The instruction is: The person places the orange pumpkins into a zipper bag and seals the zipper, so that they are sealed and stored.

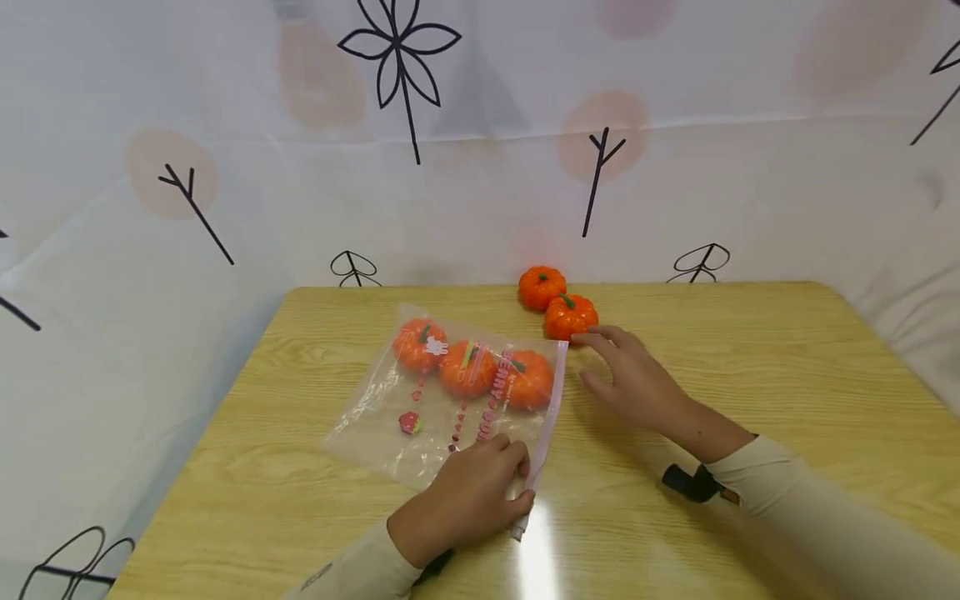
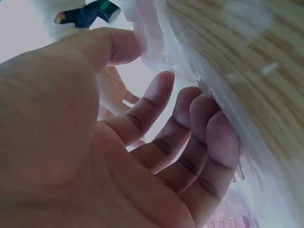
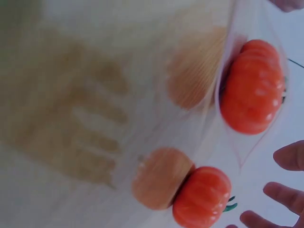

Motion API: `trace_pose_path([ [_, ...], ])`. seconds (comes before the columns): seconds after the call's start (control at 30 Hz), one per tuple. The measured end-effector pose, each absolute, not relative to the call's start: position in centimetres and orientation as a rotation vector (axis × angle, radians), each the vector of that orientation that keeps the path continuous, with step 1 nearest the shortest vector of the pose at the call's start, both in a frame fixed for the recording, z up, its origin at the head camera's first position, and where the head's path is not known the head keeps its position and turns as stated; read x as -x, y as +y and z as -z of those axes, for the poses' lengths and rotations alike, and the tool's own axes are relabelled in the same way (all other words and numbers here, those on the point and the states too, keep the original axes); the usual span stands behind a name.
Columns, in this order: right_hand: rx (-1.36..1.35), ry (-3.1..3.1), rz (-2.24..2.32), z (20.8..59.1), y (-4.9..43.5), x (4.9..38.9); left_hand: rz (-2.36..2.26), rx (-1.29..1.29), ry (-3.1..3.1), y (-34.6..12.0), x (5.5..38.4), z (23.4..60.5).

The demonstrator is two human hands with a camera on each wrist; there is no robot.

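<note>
A clear plastic zip bag (image 1: pixel 442 417) with pink print and a pink edge strip lies on the table. Inside it are three small orange toy pumpkins (image 1: pixel 467 369), one of them visible through the bag's mouth (image 3: pixel 251 90) in the right wrist view. My left hand (image 1: pixel 472 496) holds the bag's near edge, thumb at the strip and curled fingers against the plastic. Outside the bag, two more pumpkins stand together, a rear one (image 1: pixel 542 288) and a front one (image 1: pixel 572 320). My right hand (image 1: pixel 633 379) is beside the front pumpkin, fingers spread and loosely bent, gripping nothing.
The light wooden table (image 1: pixel 750 367) reaches back to a white patterned cloth (image 1: pixel 480 200), which also hangs along the left side. Dark straps with a small device (image 1: pixel 690 483) sit at the wrists.
</note>
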State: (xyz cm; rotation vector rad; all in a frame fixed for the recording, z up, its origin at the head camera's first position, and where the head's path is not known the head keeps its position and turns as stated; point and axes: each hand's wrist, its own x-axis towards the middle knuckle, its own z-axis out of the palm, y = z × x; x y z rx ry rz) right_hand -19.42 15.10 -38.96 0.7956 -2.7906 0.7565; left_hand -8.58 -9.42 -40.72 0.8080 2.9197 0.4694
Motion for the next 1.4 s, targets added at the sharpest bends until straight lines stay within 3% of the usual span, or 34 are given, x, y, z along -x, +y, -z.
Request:
trace_pose_path([
  [0.67, -0.787, -2.956, -0.276, 38.9, 13.6, 24.5, -0.390, -0.839, 2.935, -9.0, 8.6, 41.0],
  [1.4, -0.723, -3.096, -0.272, 39.1, 13.2, 26.8, -0.374, -0.865, 2.983, -9.4, 8.5, 41.2],
])
